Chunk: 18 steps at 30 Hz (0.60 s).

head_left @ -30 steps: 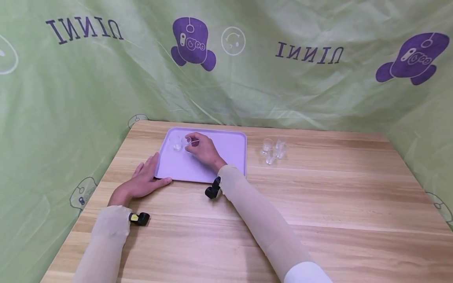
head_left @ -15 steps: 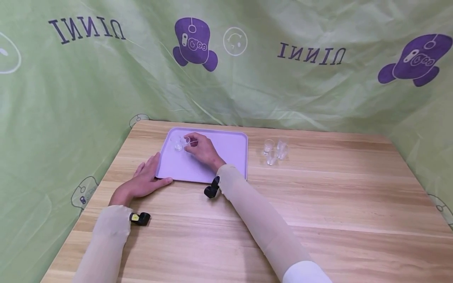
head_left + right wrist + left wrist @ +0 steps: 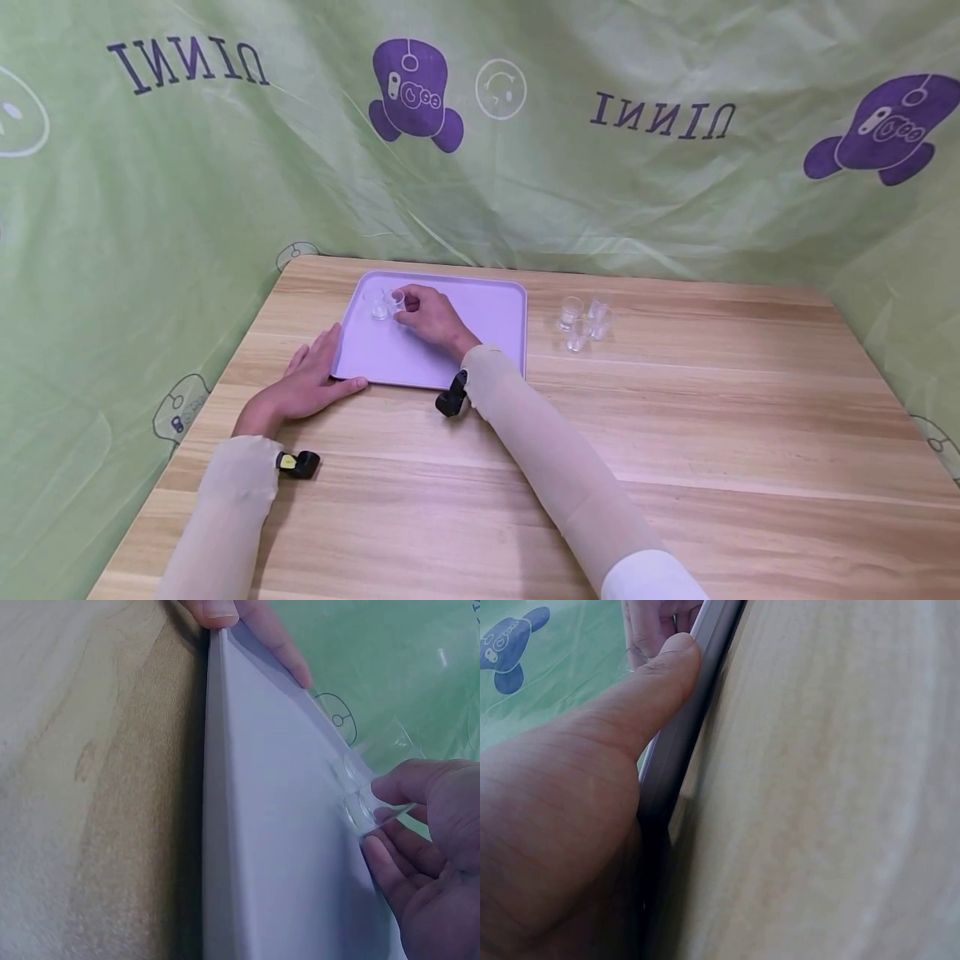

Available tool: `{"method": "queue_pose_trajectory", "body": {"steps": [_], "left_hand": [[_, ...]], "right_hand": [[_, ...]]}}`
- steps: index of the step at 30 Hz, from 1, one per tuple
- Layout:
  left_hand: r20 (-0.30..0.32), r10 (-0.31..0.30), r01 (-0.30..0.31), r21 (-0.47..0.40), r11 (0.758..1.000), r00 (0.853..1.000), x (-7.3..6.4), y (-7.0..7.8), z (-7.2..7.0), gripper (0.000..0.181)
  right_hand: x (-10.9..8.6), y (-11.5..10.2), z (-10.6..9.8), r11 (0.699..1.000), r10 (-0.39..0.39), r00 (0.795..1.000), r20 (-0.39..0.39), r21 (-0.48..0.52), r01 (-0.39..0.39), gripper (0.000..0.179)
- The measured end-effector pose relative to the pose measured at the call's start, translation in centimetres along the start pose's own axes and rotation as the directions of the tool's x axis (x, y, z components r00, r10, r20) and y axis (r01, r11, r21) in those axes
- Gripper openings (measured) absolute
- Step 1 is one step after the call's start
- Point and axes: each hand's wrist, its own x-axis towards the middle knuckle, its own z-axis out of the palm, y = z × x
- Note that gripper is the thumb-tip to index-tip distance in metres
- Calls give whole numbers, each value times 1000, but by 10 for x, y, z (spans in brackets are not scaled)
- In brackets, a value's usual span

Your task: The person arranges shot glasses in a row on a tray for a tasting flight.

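Note:
My right hand (image 3: pixel 435 318) pinches a clear shot glass (image 3: pixel 394 300) between thumb and fingers, over the back left part of a purple tray (image 3: pixel 390 354). Close beside it on the left stands another clear shot glass (image 3: pixel 377 307) on the tray. In the right wrist view the held glass (image 3: pixel 390 761) is at the thumb and fingertips, its base at or close to the tray. My left hand (image 3: pixel 303 387) rests against the tray's front left corner, fingers straight along the left side. Its thumb (image 3: pixel 656 686) lies on the front rim in the left wrist view.
Several more clear shot glasses (image 3: pixel 576 333) stand in a cluster on the wooden table (image 3: pixel 712 417), right of the tray. A green printed cloth (image 3: pixel 540 200) hangs behind the table and along its sides.
Both hands, the tray and the glasses stay almost where they were. The head view has shifted very slightly.

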Motion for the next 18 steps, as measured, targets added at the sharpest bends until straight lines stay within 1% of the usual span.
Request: {"method": "queue_pose_trajectory", "body": {"steps": [7,18], "left_hand": [[24,-15,15,6,1000,1000,0,3,-3,109],[25,-14,14,5,1000,1000,-1,2,-4,109]], "right_hand": [[-1,-3,-1,1000,19,1000,8,18,-19,39],[-4,-4,-8,997,58,996,64,47,-61,52]]}}
